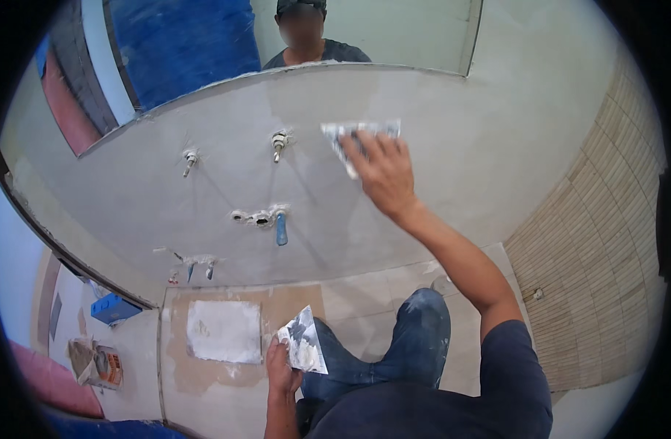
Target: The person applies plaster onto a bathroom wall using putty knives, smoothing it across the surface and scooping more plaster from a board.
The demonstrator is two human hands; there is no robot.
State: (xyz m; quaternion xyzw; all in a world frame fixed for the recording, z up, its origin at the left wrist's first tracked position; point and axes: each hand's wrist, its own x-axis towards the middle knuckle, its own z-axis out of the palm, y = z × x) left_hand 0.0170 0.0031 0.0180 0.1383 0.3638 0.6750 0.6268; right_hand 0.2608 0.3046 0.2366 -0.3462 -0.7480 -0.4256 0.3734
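Two blades are gripped: the right hand [385,174], fingers partly spread, holds the broad blade [339,143] at the grey wall [364,219], likely for even pressure; the left hand [283,369] closes on the second blade [303,329], held low, probably keeping white paste [307,356] handy.

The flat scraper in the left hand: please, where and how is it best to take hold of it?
Probably grip the scraper by its narrower edge, coming from the lower left, as the left hand does. The blade widens toward the right and white paste lies on its face, so keep clear of those parts.
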